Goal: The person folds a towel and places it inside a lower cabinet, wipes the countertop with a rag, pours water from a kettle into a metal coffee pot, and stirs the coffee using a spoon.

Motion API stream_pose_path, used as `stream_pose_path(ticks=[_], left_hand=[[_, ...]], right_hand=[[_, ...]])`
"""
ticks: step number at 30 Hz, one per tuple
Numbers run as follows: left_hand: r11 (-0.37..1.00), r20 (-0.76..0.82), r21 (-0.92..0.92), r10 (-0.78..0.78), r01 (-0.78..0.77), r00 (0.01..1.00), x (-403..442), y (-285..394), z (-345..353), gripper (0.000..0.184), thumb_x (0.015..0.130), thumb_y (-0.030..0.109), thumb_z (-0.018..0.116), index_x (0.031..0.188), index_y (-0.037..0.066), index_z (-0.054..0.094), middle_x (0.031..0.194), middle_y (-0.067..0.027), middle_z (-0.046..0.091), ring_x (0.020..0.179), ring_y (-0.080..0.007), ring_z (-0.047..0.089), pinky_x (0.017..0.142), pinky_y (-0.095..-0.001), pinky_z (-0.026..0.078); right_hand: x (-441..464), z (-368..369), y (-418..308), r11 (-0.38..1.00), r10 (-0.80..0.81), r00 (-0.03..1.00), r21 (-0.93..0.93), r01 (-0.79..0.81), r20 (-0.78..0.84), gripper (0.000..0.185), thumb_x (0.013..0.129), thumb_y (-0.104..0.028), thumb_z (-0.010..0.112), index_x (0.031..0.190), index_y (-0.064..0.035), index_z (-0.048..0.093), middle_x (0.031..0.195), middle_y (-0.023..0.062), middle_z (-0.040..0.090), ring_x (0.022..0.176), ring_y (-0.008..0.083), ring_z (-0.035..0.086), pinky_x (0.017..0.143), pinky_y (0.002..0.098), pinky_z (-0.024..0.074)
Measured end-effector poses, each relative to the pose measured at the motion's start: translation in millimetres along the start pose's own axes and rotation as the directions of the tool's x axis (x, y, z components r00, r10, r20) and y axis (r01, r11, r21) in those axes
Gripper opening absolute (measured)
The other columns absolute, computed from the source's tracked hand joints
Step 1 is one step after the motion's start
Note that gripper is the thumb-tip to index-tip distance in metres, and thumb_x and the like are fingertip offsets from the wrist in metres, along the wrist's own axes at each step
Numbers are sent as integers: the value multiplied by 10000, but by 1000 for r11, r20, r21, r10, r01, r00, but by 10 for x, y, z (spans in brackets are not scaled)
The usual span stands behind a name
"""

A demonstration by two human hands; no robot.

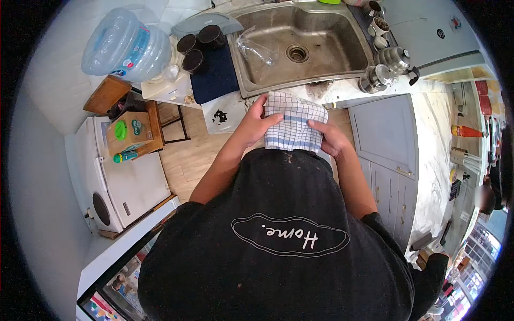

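Observation:
Between my two hands, close to my chest, is a folded white dish towel [295,121] with blue checks and stripes. My left hand [257,124] grips its left side, thumb on top and fingers underneath. On the opposite side my right hand [333,136] pinches the edge the same way. Anything under or inside the cloth is hidden. Just beyond it lies the steel sink [316,75], with a crumpled clear plastic bag [258,52] in its left part.
Dark cups [194,61] stand on a navy mat [214,80] left of the sink. A steel kettle [392,60] and lidded pot [375,79] sit at its right. A large water bottle [127,45] is far left. Grey cabinets [383,134] are on the right; a person's dark sleeve [431,278] shows lower right.

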State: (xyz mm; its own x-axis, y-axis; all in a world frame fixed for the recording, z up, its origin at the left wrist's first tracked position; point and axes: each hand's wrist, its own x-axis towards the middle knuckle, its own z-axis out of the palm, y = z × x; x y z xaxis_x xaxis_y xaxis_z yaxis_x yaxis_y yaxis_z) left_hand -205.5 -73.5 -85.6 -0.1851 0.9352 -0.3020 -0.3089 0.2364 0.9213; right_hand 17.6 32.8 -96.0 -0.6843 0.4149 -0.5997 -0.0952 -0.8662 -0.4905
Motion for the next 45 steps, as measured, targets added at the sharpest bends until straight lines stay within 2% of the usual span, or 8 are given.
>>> stream_pose_path(ticks=[6, 12, 18, 22, 28, 31, 34, 45], left_hand=[[976, 11, 213, -48, 45, 999, 99, -21, 248, 552, 912, 52, 692, 1389, -23, 425, 1199, -148, 650, 1084, -201, 637, 912, -335, 536], [979, 29, 198, -41, 35, 999, 264, -228, 856, 568, 925, 113, 699, 1398, -39, 423, 1229, -177, 637, 1105, -214, 629, 933, -338, 523], [965, -24, 248, -85, 89, 996, 453, -462, 1449, 515, 955, 163, 672, 1390, 3, 448, 1136, -144, 666, 972, -175, 659, 735, -299, 553], [939, 6, 199, -288, 281, 958, 577, -943, 1573, 412, 1003, 309, 615, 1350, 114, 505, 1034, -86, 664, 808, -143, 635, 608, -250, 487], [867, -189, 179, -434, 465, 881, 582, -1685, 1742, 427, 1016, 385, 578, 1322, 95, 513, 1006, -90, 669, 853, -163, 651, 662, -317, 514], [871, -191, 172, -429, 460, 883, 669, -1863, 1798, 503, 1025, 526, 473, 1363, 155, 491, 1117, -70, 630, 931, -173, 614, 727, -355, 492], [887, -241, 130, -405, 443, 882, 880, -1877, 1906, 521, 1013, 541, 488, 1391, 182, 461, 1125, -56, 615, 952, -167, 602, 732, -357, 476], [821, -312, -50, -553, 568, 772, 1586, -1899, 1987, 623, 1009, 388, 551, 1534, 283, 234, 1168, -53, 605, 1018, -206, 621, 874, -498, 443]], right_hand=[[-222, -299, -179, 991, -80, 992, -118, 68, -102, 383, 933, -55, 649, 1299, 10, 560, 1198, 141, 674, 1039, 245, 682, 912, 382, 564], [-589, -603, -410, 991, -118, 977, -79, 106, -176, 342, 938, -63, 648, 1264, 16, 581, 1157, 138, 688, 999, 234, 694, 875, 380, 586], [-863, -1174, -706, 992, -102, 969, -96, 82, -226, 379, 918, -47, 660, 1282, 16, 572, 1186, 153, 671, 1037, 255, 682, 869, 390, 583], [-946, -1741, -819, 989, -144, 946, -53, 135, -290, 357, 948, -51, 616, 1296, 10, 561, 1202, 149, 662, 1041, 262, 679, 861, 379, 589], [-1028, -2581, -965, 972, -201, 865, 17, 235, -461, 353, 974, -40, 542, 1322, 13, 528, 1237, 154, 638, 1084, 287, 664, 900, 415, 576], [-1113, -2824, -1042, 969, -193, 857, 46, 244, -479, 357, 984, -60, 527, 1331, 24, 522, 1263, 169, 626, 1109, 300, 655, 933, 430, 564], [-1188, -3008, -1102, 972, -187, 865, 38, 231, -465, 371, 993, -73, 522, 1346, 39, 509, 1277, 171, 623, 1119, 304, 653, 944, 433, 558], [-1323, -3156, -1194, 969, -229, 834, -34, 245, -503, 396, 1002, -76, 502, 1383, 30, 486, 1307, 181, 613, 1135, 308, 653, 947, 418, 563]])
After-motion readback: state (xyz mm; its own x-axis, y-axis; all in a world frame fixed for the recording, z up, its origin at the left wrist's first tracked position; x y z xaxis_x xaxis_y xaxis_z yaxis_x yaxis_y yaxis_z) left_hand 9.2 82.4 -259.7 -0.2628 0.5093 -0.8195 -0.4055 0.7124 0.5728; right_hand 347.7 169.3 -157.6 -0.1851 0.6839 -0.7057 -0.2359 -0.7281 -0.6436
